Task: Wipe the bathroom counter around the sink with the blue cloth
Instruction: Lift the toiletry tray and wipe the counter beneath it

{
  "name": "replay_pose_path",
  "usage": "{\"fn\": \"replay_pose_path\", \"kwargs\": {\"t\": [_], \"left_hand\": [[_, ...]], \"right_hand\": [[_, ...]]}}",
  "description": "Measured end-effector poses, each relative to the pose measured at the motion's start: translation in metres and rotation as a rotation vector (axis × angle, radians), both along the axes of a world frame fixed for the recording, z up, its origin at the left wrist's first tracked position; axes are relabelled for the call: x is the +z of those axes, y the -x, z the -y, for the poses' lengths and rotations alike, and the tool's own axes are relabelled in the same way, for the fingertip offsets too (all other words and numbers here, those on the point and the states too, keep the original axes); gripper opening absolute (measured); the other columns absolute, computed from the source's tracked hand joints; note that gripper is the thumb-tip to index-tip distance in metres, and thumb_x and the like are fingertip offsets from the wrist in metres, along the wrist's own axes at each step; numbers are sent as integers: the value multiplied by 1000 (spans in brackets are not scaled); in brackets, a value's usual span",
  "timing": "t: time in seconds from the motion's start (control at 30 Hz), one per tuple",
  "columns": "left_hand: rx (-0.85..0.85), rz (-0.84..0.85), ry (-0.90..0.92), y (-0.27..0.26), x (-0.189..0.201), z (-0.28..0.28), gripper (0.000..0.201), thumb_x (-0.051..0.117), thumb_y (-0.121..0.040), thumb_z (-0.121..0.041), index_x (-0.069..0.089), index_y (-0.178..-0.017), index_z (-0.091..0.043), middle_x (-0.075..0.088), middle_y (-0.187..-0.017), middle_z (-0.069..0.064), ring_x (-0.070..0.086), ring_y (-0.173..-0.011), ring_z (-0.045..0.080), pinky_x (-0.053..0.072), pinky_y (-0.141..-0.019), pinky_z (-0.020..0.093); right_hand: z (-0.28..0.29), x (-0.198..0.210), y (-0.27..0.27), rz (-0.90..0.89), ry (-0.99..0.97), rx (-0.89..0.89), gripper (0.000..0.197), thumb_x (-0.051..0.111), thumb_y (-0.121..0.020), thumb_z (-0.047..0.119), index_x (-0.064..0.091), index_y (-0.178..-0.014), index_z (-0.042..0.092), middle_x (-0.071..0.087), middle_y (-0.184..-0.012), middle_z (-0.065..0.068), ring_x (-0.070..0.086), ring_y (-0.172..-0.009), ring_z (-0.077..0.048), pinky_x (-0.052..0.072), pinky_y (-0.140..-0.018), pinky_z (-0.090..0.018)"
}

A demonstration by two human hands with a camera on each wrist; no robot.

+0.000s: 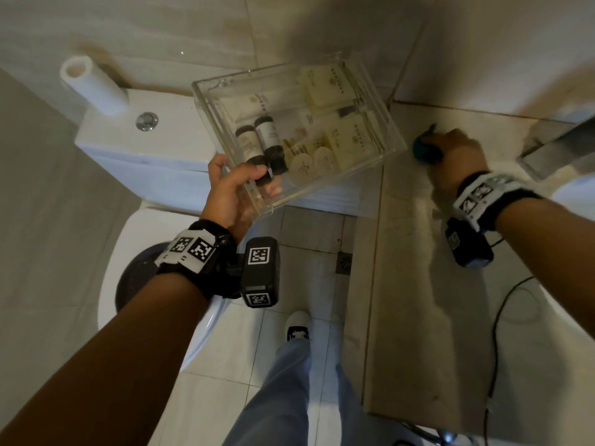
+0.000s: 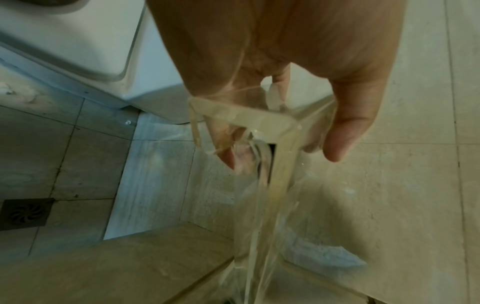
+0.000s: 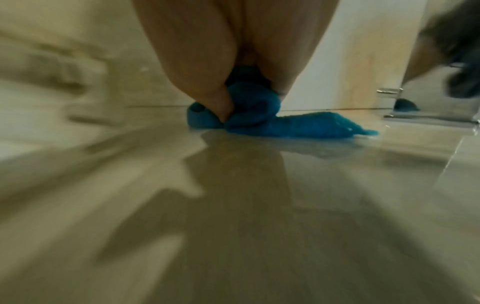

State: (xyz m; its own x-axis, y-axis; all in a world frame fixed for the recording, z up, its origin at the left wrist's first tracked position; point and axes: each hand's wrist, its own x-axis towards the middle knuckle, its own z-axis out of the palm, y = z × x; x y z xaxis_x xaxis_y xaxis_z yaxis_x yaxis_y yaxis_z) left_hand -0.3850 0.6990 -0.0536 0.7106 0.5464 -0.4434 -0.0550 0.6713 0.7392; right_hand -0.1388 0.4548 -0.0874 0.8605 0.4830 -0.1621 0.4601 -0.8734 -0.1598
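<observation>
My right hand (image 1: pixel 457 156) grips the bunched blue cloth (image 1: pixel 424 149) and holds it down on the beige stone counter (image 1: pixel 415 268), near the back wall. In the right wrist view the blue cloth (image 3: pixel 272 119) lies crumpled under my fingers, one end trailing right on the counter (image 3: pixel 233 205). My left hand (image 1: pixel 236 188) holds a clear plastic tray (image 1: pixel 380 156) by its near corner, lifted in the air left of the counter. Small bottles (image 1: pixel 264 140) and soap packets lie in it. In the left wrist view my fingers (image 2: pixel 345 131) curl round the tray's clear edge (image 2: pixel 244 117).
A white toilet tank (image 1: pixel 135 146) with a flush button and a paper roll (image 1: pixel 93 85) stands at the left. The toilet bowl is below it. A metal faucet (image 1: pixel 553 152) and white sink rim (image 1: pixel 573 304) sit at the right. A floor drain (image 1: pixel 344 263) lies below the counter edge.
</observation>
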Motion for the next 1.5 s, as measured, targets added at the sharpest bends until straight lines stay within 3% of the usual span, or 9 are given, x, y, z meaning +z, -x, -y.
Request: {"fn": "replay_pose_path", "kwargs": {"t": [0.17,0.3,0.43,0.6,0.73,0.87,1.07,1.27,1.5], "left_hand": [[9,13,47,0,7,12,74,58,-72,4,29,-134,-23,57,-86,16,54,-67,28,51,-69,43],[16,61,69,0,7,20,63,58,-68,3,30,-115,-28,50,-89,18,49,-64,26,46,-63,40],[50,21,33,-2,1,29,74,56,-73,3,27,-136,-25,54,-88,18,53,-71,29,52,-67,41],[63,15,-8,-3,5,36,70,53,-78,4,26,-137,-24,56,-88,18,53,-66,28,53,-63,38],[57,27,-1,-6,13,42,58,53,-78,5,29,-123,-24,58,-89,18,53,-62,27,53,-62,38],[74,4,-38,-6,17,44,60,49,-84,5,26,-134,-20,68,-79,10,58,-69,29,55,-71,40],[83,7,-30,-10,24,48,65,47,-87,6,21,-142,-16,72,-72,4,64,-72,27,55,-76,41],[81,-8,-21,-12,26,46,67,48,-86,5,21,-143,-17,62,-98,13,70,-73,28,57,-74,40],[96,-10,-32,-11,19,40,67,49,-85,5,24,-143,-16,65,-92,10,70,-74,28,59,-69,40]], "right_hand": [[42,-5,37,-134,-203,286,49,53,-74,-15,63,-117,7,56,-104,-25,56,-93,-41,41,-84,-32],[62,10,4,-16,-205,62,51,52,-80,-8,54,-128,8,51,-121,-28,50,-110,-43,38,-99,-39],[81,8,-37,-71,-15,-245,51,47,-90,7,39,-140,14,33,-142,-25,33,-128,-46,26,-110,-47],[66,0,-16,-128,-55,-70,57,49,-89,2,34,-143,10,27,-149,-21,33,-132,-42,25,-113,-39],[60,-4,5,-125,-116,133,50,52,-85,-2,50,-133,12,40,-141,-20,42,-126,-39,28,-110,-36],[74,5,-6,-62,-152,42,41,49,-88,-2,56,-127,9,47,-137,-20,46,-122,-38,31,-108,-35],[60,4,1,-151,41,-151,63,51,-86,8,29,-144,16,28,-147,-22,33,-126,-45,30,-108,-44],[58,4,2,-222,-57,134,64,58,-82,-1,38,-141,15,36,-145,-19,37,-130,-38,26,-111,-34],[72,10,-49,-46,-8,-144,41,45,-92,3,47,-133,4,43,-136,-26,43,-124,-43,32,-110,-47]]}}
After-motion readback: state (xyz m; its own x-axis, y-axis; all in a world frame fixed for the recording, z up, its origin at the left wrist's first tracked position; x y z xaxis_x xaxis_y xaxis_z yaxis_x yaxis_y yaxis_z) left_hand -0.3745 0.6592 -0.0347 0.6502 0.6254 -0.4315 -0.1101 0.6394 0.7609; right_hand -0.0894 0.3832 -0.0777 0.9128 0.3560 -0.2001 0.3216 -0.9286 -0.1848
